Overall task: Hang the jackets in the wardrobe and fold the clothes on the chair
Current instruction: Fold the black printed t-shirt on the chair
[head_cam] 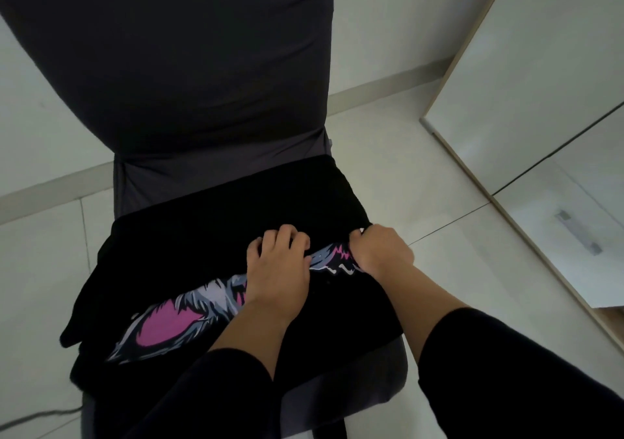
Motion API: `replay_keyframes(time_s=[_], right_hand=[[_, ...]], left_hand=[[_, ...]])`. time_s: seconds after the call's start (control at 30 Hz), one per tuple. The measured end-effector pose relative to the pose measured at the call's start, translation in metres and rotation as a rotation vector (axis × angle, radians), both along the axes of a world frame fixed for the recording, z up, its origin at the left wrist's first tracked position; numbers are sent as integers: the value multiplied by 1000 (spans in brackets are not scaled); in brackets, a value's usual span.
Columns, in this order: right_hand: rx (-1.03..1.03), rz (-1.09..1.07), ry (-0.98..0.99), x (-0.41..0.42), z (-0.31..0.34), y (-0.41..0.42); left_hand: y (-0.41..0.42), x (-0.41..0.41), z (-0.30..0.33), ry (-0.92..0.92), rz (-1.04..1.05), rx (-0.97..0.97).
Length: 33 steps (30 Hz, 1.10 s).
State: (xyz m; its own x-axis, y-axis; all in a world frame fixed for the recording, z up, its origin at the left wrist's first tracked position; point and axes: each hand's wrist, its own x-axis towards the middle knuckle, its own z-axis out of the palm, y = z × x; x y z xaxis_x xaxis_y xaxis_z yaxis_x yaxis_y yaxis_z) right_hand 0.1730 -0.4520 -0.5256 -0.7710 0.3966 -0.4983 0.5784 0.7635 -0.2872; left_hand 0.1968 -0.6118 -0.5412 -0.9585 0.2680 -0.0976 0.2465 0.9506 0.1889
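Note:
A black garment with a pink, grey and white print (189, 320) lies across the seat of a dark grey covered chair (189, 77). It is partly folded, so a black layer covers the far half and the print shows along the fold. My left hand (278, 269) grips the folded edge near the middle with curled fingers. My right hand (380, 253) grips the same edge at the garment's right side. Black sleeves cover both forearms.
A white wardrobe (526, 77) with a light wooden edge stands at the right, close to the chair. Pale floor tiles (422, 303) surround the chair. A grey cable (37, 416) runs over the floor at the lower left.

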Motion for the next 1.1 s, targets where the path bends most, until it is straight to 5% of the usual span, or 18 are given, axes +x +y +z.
replay_keyframes(time_s=[0.1,0.27,0.4,0.53,0.7,1.1], right_hand=[[229,49,25,0,13,-11],[269,175,268,7,24,-47],[86,462,455,11,21,-104],[-23,644,322,15,10,-159],[-8,533,307,18,-4,-189],[142,764,537,128,-24,-136]], left_hand=[[-14,2,4,36,-1,48],[-61,13,17,139,150,48],[-112,27,23,73,354,-41],[-161,46,15,13,511,-106],[-192,49,14,227,484,-122],[-167,161,-6,114,343,73]])
